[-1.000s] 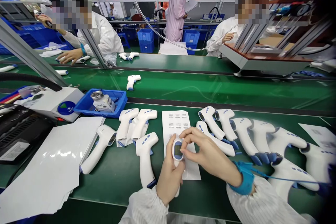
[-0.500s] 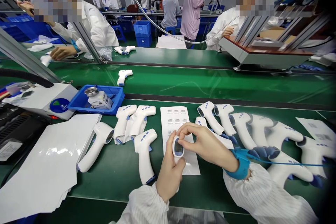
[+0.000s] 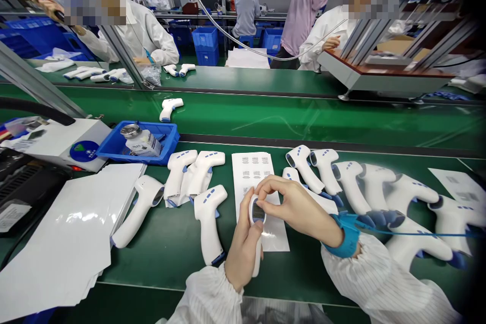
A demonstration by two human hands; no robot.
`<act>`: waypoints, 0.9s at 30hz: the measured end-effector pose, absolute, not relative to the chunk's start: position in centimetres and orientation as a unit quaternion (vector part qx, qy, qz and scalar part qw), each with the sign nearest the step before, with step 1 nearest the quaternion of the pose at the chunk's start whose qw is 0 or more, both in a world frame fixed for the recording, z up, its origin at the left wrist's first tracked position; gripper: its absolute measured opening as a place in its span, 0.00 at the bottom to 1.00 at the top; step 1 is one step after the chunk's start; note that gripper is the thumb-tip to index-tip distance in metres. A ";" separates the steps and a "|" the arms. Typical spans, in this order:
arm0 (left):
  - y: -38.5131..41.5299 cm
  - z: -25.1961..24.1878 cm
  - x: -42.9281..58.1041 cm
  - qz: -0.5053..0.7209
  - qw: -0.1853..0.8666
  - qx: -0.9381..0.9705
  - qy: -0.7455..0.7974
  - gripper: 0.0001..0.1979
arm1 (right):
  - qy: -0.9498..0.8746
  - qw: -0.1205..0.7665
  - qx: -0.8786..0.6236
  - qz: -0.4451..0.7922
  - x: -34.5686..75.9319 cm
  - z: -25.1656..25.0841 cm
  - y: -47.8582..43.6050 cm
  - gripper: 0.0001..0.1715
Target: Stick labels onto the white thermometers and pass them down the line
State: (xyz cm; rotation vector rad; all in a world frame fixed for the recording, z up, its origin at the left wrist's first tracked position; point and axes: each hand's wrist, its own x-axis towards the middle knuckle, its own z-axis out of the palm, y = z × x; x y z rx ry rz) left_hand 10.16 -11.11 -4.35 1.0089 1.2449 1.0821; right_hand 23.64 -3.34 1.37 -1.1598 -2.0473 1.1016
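Note:
My left hand [image 3: 243, 248] is wrapped round a white infrared thermometer [image 3: 255, 263], its small dark screen [image 3: 258, 210] facing me. My left thumb lies just below the screen. My right hand [image 3: 292, 205], wearing a blue wrist strap [image 3: 343, 235], is closed with thumb and fingertips at the upper edge of the thermometer's head. Whether anything small is between those fingertips cannot be seen. Beneath both hands lies a white sheet of printed labels [image 3: 248, 174]. A white thermometer [image 3: 208, 225] lies left of my left hand, and several more [image 3: 351, 187] lie to the right.
A blue tray [image 3: 167, 144] with a metal-capped bottle [image 3: 140, 140] stands at the back left, beside a white box-shaped device [image 3: 72, 142]. White sheets [image 3: 72, 233] cover the left bench. Beyond runs a green belt [image 3: 266, 116] carrying one thermometer [image 3: 170, 109]; co-workers sit across it.
My left thumb has moved up toward the screen, and more of the thermometer's handle shows. My right hand keeps its place. The thermometer on the belt has shifted left; a co-worker's hand across has drawn back.

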 end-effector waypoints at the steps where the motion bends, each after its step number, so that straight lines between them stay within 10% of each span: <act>1: -11.1 -4.4 10.2 0.459 0.567 0.425 0.536 0.28 | -0.760 0.269 -0.430 0.407 23.6 1.3 -3.3 0.08; 13: -11.0 -4.6 10.2 0.442 0.598 0.400 0.535 0.30 | -0.762 0.269 -0.451 0.378 23.6 0.8 -3.8 0.07; 18: -11.1 -4.6 9.9 0.415 0.645 0.377 0.519 0.33 | -0.776 0.278 -0.415 0.385 23.5 -0.5 -4.9 0.23; 27: -11.1 -4.9 10.3 0.466 0.576 0.412 0.531 0.29 | -0.740 0.379 -0.449 0.326 22.9 -3.0 -5.7 0.11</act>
